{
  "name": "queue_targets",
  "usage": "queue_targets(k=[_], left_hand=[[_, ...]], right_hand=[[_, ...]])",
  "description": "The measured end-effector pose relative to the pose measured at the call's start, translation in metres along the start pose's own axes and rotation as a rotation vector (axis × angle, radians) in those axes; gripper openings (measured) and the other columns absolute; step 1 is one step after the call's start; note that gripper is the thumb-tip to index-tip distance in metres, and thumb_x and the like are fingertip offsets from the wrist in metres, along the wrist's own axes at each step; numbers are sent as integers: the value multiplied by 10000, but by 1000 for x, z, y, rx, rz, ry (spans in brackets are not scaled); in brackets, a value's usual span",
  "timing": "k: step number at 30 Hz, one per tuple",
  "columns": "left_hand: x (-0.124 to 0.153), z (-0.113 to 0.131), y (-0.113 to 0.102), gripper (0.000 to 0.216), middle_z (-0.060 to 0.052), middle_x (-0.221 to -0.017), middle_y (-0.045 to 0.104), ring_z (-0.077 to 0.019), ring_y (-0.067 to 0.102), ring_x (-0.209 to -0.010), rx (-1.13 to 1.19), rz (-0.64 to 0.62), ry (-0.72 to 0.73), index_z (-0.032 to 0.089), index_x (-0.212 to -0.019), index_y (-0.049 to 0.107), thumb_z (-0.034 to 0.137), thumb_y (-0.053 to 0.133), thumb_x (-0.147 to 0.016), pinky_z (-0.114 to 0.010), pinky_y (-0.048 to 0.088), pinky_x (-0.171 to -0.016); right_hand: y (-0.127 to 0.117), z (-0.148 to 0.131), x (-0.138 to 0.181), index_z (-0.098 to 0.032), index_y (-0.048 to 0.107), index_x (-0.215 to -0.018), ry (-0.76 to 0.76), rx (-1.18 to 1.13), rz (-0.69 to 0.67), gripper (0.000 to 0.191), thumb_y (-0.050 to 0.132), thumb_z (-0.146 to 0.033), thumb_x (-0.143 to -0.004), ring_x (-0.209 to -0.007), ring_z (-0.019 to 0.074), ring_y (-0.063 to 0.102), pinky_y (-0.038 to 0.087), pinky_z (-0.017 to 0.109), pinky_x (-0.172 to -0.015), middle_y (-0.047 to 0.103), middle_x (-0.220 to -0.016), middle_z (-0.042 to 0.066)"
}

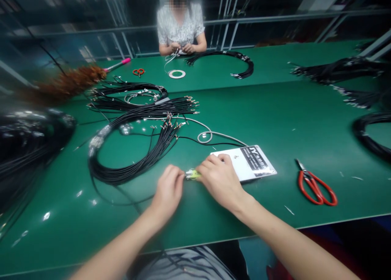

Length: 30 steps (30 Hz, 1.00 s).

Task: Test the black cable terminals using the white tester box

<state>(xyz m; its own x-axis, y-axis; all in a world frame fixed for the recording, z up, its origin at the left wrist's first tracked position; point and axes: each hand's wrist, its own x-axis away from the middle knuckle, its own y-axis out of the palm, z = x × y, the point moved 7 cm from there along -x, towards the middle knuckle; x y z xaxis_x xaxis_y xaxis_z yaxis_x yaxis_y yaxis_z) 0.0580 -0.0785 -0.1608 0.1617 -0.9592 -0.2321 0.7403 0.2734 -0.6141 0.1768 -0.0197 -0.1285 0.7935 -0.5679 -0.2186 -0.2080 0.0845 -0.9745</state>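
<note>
My left hand (168, 190) and my right hand (220, 179) meet over the green table (275, 121), fingers curled in a pinch around a small yellow-green connector piece (193, 174) held between them. A large looped bundle of black wires with metal terminals (143, 145) lies just left of and behind my hands. Under my right hand's fingers sits a white and black flat packet (252, 162). A grey cable (210, 134) curls behind it.
Red-handled scissors (316, 187) lie to the right. More black wire bundles (371, 133) rest at the right and far left (27, 137). A person (181, 25) sits across the table working, with a tape ring (176, 73), small orange scissors (138, 71) and a feather duster (73, 80) nearby.
</note>
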Motion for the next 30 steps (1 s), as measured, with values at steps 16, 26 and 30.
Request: queue_targets(k=[16,26,30], left_hand=[[0,-7,2,186,-19,-807,565,-168,556,-765,73,7,-55,185,-808,574,154,465,-955,-269,432,-693],[0,-10,1,187,-26,-798,582,-175,568,-759,78,9,-73,181,-799,598,184,476,-942,-272,436,-682],[3,-18,-6,176,-25,-795,593,-172,571,-752,64,28,-82,179,-797,601,186,489,-933,-271,436,-681]], right_hand=[[-41,23,51,-220,613,-1139,183,-208,343,209,598,-188,-932,-1073,250,574,365,409,-913,721,-1145,52],[-23,25,112,-237,600,-965,299,-182,501,194,584,-58,-892,-1074,250,625,362,423,-913,753,-1126,32],[-23,30,108,-235,614,-912,287,-129,526,182,615,-56,-879,-1013,245,659,355,423,-887,768,-1086,14]])
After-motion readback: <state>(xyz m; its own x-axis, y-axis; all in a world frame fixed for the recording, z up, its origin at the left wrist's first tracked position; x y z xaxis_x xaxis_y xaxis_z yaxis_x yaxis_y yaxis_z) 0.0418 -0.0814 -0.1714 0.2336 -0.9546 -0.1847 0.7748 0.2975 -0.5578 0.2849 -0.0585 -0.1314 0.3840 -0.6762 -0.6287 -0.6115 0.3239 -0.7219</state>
